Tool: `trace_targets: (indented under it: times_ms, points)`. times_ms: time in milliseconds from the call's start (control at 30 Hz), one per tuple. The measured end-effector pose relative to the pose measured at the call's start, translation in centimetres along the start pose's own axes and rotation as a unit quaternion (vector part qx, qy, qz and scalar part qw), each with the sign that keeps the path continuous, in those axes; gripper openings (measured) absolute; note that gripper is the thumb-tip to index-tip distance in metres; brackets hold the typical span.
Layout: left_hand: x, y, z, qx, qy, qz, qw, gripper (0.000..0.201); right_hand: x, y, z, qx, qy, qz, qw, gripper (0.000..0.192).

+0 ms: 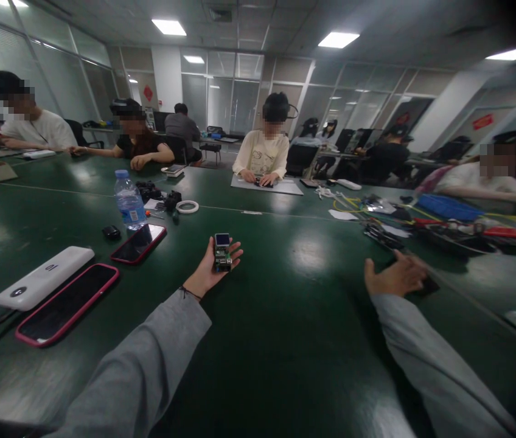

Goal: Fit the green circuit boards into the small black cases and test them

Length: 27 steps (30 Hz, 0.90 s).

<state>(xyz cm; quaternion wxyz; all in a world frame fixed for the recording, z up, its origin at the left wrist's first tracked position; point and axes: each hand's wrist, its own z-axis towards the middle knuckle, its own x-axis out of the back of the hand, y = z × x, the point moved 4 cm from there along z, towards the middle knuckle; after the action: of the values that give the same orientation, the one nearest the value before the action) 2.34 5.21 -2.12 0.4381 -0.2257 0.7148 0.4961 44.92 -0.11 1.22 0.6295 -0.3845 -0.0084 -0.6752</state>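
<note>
My left hand [212, 267] is held palm up above the green table [280, 365]. On its palm and fingers rests a small green circuit board [222, 255] with a little square screen at its top end. To the right, my right hand [395, 275] reaches out low over the table, slightly blurred. Its thumb stands apart and its fingers stretch to the right, over a dark flat thing [430, 286] that they partly cover. Whether they touch that thing I cannot tell.
At left lie a red-edged phone [142, 242], a larger red-edged phone [69, 304], a white power bank [45, 277] and a water bottle [129, 201]. A tape roll [187, 207] lies beyond. Cables and a blue bundle [449, 207] crowd the right. Several people sit around.
</note>
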Motion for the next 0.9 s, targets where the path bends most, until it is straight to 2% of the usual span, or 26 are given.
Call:
trace_targets:
  times_ms: [67, 133, 200, 333, 433, 500, 633, 733, 900]
  points:
    - [0.0, 0.0, 0.0, -0.002, 0.003, 0.003, 1.000, 0.050, -1.6, -3.5, -1.6, 0.051, -0.008, -0.006, 0.999, 0.062]
    - [0.0, -0.1, -0.1, -0.003, 0.007, 0.005, 1.000, 0.050, -2.5, -8.5, -4.5, 0.136, -0.041, 0.020, 0.990, 0.059]
    - [0.0, -0.1, -0.1, -0.005, 0.010, 0.007, 1.000, 0.051, -2.3, -14.1, -8.2, 0.215, -0.087, 0.071, 0.970, 0.053]
    - [0.2, -0.2, 0.1, 0.006, 0.007, 0.011, 1.000, 0.055, -0.9, -24.1, -15.6, 0.350, -0.217, 0.188, 0.892, 0.050]
    - [0.7, -0.5, 0.2, 0.061, -0.005, 0.027, 0.998, 0.064, -0.5, -28.4, -18.9, 0.398, -0.273, 0.227, 0.846, 0.052]
    - [0.9, -0.5, 0.2, 0.066, -0.007, 0.030, 0.997, 0.065, -0.9, -29.4, -19.7, 0.410, -0.294, 0.226, 0.833, 0.054]
    - [0.8, -0.4, 0.0, 0.041, 0.024, 0.037, 0.998, 0.063, -2.4, -28.7, -19.0, 0.383, -0.308, 0.223, 0.842, 0.063]
    - [-0.1, -0.4, -0.4, 0.035, 0.027, 0.035, 0.998, 0.063, -3.1, -27.9, -18.1, 0.365, -0.316, 0.240, 0.842, 0.065]
    - [-1.8, 0.2, -1.6, -0.003, 0.011, 0.008, 1.000, 0.052, -3.6, -27.2, -17.4, 0.320, -0.317, 0.273, 0.850, 0.057]
